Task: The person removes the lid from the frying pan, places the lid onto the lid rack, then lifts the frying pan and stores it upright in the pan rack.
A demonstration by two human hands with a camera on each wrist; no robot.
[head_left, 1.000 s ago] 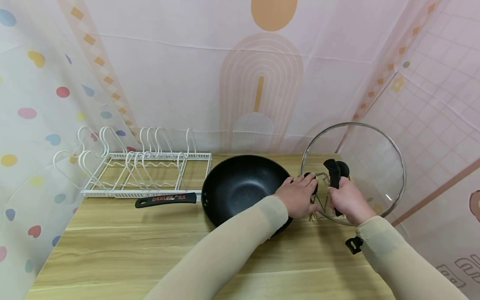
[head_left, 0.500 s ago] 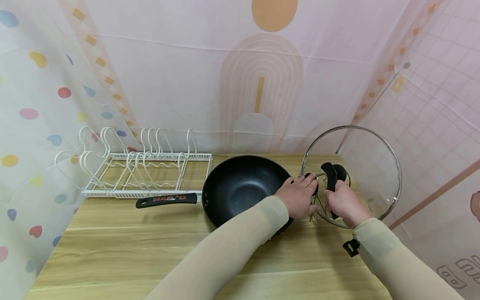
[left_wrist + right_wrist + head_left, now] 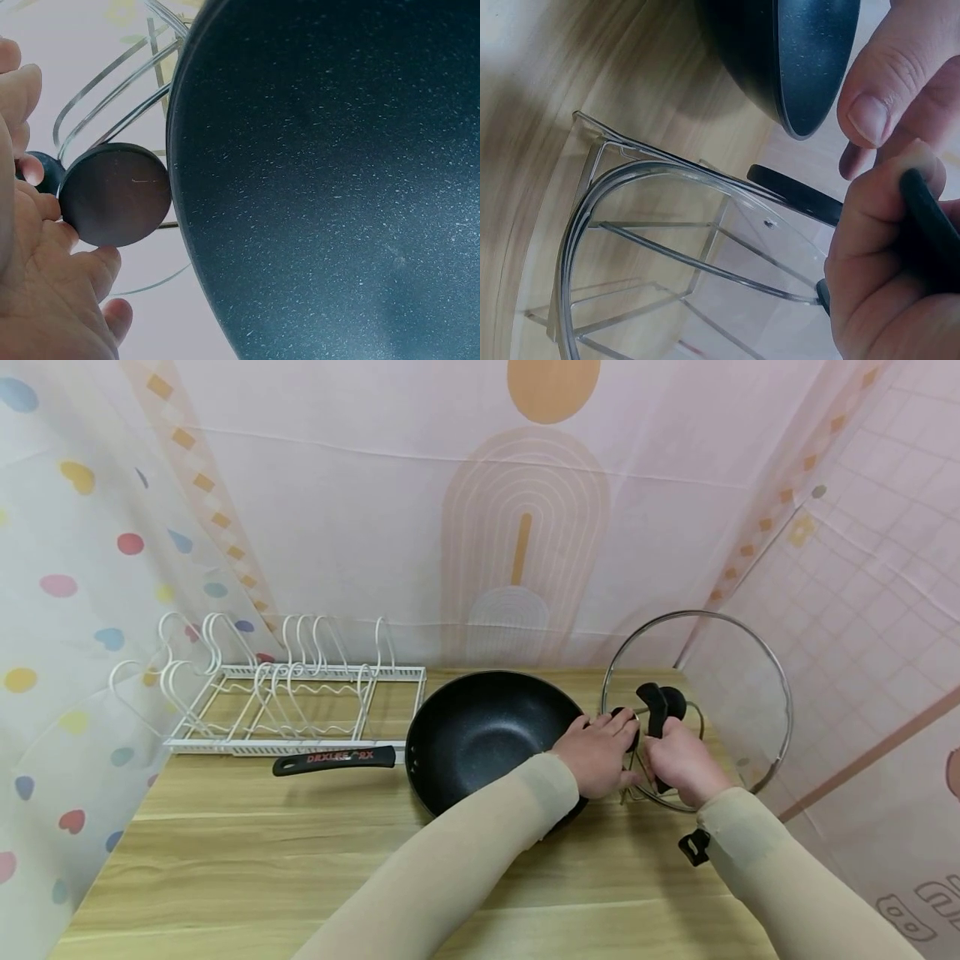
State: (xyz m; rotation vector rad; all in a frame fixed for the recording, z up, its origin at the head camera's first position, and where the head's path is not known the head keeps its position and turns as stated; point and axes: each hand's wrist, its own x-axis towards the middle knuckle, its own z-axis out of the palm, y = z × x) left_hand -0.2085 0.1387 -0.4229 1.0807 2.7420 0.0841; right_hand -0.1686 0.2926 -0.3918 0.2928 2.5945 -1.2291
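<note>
A clear glass pot lid [image 3: 720,618] with a steel rim stands on edge in a small wire lid rack [image 3: 697,262]. My right hand [image 3: 686,762] grips the lid's upright black handle [image 3: 656,710]. My left hand [image 3: 596,752] reaches across the wok's right side, its fingers extended over a black round disc [image 3: 116,195] on the rack. In the left wrist view the fingers touch that disc's edge, and in the right wrist view the thumb stands apart from it. The black wok [image 3: 487,735] lies just left of the rack.
A white wire dish rack [image 3: 292,747] with upright loops stands at the back left. The wok's long handle [image 3: 333,761] points left in front of it. Patterned curtains [image 3: 337,510] close off the back and both sides of the wooden table [image 3: 300,860].
My right hand and the lid have shifted a little to the left, towards my left hand. The left hand and the wok have stayed in place.
</note>
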